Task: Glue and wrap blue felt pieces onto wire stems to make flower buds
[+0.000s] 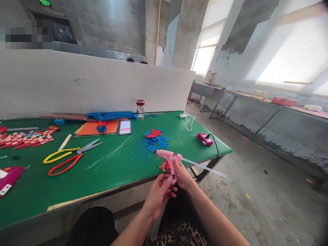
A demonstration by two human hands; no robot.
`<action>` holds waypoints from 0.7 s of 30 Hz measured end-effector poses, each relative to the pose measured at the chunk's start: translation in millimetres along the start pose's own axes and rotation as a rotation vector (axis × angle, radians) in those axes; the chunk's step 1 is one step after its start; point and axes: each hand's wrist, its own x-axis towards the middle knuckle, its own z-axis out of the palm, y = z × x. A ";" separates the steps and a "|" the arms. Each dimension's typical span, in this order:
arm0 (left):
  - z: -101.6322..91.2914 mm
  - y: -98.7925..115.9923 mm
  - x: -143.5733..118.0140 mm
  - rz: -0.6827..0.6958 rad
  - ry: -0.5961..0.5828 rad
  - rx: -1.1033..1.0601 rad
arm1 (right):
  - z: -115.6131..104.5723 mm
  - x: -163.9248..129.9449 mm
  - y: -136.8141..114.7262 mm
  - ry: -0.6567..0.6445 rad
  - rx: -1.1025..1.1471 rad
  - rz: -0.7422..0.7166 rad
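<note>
A pink hot glue gun [171, 164] is held over the table's front edge, its nozzle pointing left. A long clear glue stick [205, 167] sticks out from its back. My right hand [182, 173] is closed around the gun's handle. Curled about the handle's lower end are the fingers of my left hand [161, 191], partly hidden by the handle. Just beyond the nozzle lie loose blue petals [161, 140], with a red petal piece [155, 133] on top. Several thin wires [110, 155] rest left of the petals.
On the green table [123, 171] lie scissors [74, 155] with yellow and red handles, an orange sheet [110, 127] and a phone [125, 127]. A red-lidded jar [140, 109] stands before a white board [102, 85]. A purple power strip [205, 139] sits at the right corner.
</note>
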 end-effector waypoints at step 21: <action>3.7 -21.2 4.5 0.102 0.107 -0.033 | -2.5 -8.4 9.0 -0.097 0.112 0.136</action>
